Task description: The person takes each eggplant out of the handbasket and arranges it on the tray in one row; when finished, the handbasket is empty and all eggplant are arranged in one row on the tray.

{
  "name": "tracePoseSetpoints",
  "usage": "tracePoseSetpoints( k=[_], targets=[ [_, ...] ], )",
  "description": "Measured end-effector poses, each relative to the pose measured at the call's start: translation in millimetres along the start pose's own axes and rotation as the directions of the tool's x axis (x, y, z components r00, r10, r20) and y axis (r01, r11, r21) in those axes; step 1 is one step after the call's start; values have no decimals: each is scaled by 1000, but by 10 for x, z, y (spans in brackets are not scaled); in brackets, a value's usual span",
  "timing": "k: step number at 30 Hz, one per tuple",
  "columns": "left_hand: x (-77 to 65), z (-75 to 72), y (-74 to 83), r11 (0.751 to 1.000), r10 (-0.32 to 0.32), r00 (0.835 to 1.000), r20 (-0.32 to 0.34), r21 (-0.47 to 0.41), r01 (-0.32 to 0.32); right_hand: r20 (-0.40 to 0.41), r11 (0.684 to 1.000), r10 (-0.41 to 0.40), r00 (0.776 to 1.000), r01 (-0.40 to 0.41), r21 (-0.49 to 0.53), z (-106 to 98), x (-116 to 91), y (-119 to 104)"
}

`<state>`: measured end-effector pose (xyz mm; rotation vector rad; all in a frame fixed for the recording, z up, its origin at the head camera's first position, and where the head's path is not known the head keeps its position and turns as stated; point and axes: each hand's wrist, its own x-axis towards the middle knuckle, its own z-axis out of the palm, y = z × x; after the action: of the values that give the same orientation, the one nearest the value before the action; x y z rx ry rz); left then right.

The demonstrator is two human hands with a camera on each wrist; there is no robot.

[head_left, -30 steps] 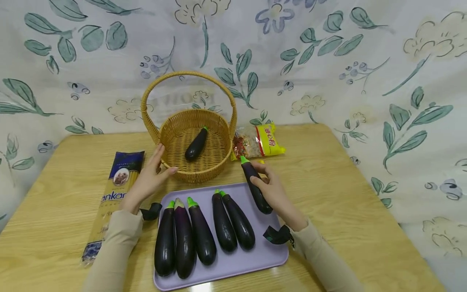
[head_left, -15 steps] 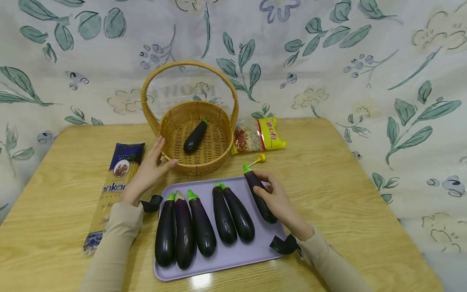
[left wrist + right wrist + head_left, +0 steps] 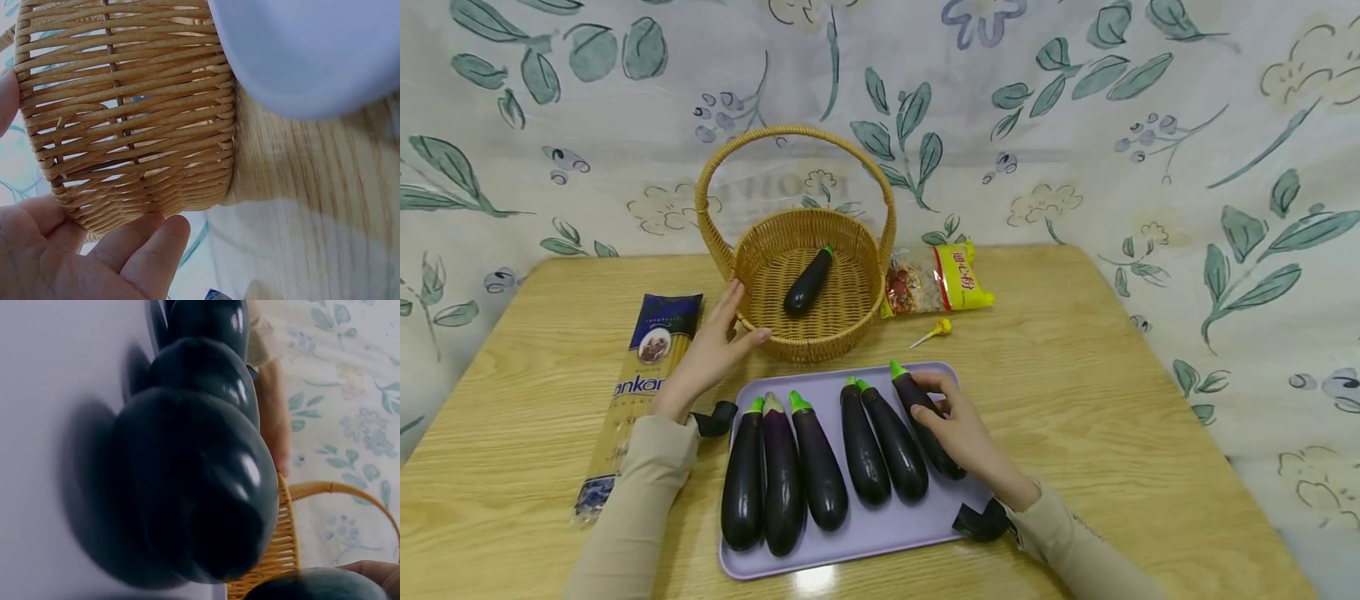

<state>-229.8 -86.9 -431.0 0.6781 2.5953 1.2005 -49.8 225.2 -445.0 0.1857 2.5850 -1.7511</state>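
Observation:
My right hand [image 3: 955, 425] pinches a dark purple eggplant [image 3: 925, 429] between thumb and fingers, at the right side of a lilac tray [image 3: 895, 542]. Whether that eggplant touches the tray is hard to tell. Left of it on the tray lie a pair of eggplants [image 3: 872, 442] and a group of three more [image 3: 782, 479]. My left hand [image 3: 711, 354] rests with extended fingers against the left side of a wicker basket [image 3: 808, 346], thumb near its front rim. In the left wrist view, fingertips [image 3: 169, 231] touch the basket's woven wall [image 3: 131, 125]. A smaller eggplant [image 3: 808, 283] lies inside the basket.
A spaghetti packet [image 3: 647, 375] lies left, partly under the left arm. Right of the basket is a yellow-and-clear food bag [image 3: 936, 279], with a yellow lollipop [image 3: 934, 332] before it. Wooden table [image 3: 1090, 375] extends right; a floral cloth [image 3: 1060, 117] hangs behind.
My right hand has brought the eggplant nearer to me and lower over the tray, lately shifting left beside the pair. This uncovers the lollipop. The left hand stays at the basket.

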Motion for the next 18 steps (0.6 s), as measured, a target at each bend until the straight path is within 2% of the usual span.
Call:
tracePoseSetpoints(
  k=[8, 18],
  targets=[
    [-14, 14, -14, 999, -6, 1000, 8, -45, 6, 17, 1000, 28, 999, -28, -3, 95, -20, 69],
    [-14, 3, -10, 999, -16, 1000, 2, -29, 16, -20, 1000, 17, 1000, -17, -8, 178, -25, 74]
  ],
)
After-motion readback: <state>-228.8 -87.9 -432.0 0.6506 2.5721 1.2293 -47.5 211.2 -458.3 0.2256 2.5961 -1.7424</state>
